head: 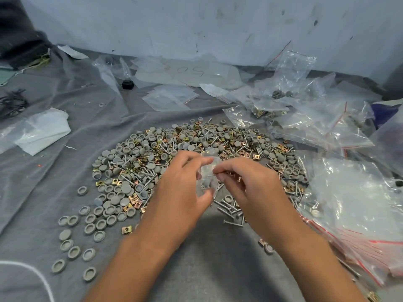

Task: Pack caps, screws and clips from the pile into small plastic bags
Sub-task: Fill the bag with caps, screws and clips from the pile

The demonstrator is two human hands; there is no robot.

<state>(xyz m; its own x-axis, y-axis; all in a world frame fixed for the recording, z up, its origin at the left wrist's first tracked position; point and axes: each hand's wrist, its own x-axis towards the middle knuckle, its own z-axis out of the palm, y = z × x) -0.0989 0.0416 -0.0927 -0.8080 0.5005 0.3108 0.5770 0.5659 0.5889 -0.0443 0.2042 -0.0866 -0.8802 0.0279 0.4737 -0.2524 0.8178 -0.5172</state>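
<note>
Evidently the filling step is in hand, with one small bag partly loaded and another piece going in. At the far left of the frame, loose grey caps [74, 245] lie strewn on the grey cloth [54, 171] that covers the tabletop, apart from the main pile [174, 153] of caps, gold clips and screws spread across the middle of the picture. Just left of centre, the left hand [181, 184] grasps a small clear plastic bag [207, 175], forefinger at its upper edge and thumb at its lower end, holding it above the pile; a few small parts show through the plastic near its bottom, though what they are is hard to tell. Just right of centre, the right hand [242, 179] pinches a thin screw [212, 175] between thumb and forefinger, its tip at or just inside the bag's side. A scatter of screws [231, 211] lies on the cloth below the hands. At the lower right, a stack of red-striped zip bags [359, 240] waits, and further bags holding parts sit at the upper right. The next move, I judge, calls for sliding the screw fully in while the left hand keeps the mouth spread, then picking whatever the set lacks from the pile.
</note>
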